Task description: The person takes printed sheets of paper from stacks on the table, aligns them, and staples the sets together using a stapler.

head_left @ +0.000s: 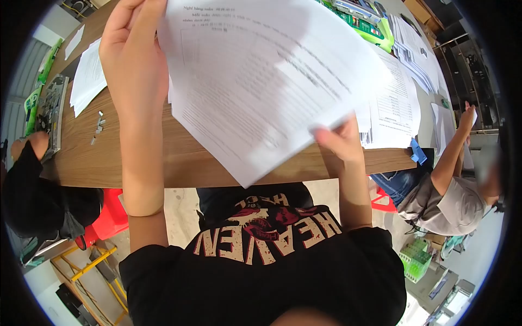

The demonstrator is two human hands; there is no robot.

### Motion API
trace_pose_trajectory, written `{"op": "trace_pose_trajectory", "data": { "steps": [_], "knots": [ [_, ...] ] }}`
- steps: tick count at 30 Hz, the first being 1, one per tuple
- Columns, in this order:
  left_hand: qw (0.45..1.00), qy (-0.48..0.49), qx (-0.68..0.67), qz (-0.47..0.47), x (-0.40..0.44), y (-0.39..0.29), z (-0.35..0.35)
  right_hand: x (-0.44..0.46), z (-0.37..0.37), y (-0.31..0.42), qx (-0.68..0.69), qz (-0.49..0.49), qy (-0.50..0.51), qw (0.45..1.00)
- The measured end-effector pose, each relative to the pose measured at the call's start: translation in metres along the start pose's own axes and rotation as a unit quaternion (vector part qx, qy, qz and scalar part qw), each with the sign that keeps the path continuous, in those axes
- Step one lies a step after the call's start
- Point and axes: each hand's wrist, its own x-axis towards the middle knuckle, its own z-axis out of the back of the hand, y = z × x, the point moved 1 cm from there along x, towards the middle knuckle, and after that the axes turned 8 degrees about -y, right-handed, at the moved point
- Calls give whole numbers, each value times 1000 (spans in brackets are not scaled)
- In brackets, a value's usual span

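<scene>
A printed white sheet is raised above the wooden table, tilted, one corner pointing down toward the table's near edge. At its upper left edge my left hand holds it, fingers bent around the paper. My right hand is at the sheet's lower right edge, thumb and fingers closed on it, slightly blurred. Beyond my right hand, a stack of printed papers lies on the table, partly covered by the sheet.
More papers lie at left, near small white pieces. Green packages stand at the back right. A blue object is at the right edge. One person sits at right, another at left.
</scene>
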Motion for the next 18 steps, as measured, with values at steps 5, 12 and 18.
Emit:
{"op": "trace_pose_trajectory", "data": {
  "steps": [5,12,18],
  "knots": [
    [997,43,25,62,0,-21,37,24,-23,26,-52,-29,-122,991],
    [966,161,-133,150,-31,5,57,61,-9,35,-96,54,-35,993],
    [961,198,15,191,-57,36,61,61,-10,32,-63,53,-47,995]
  ]
}}
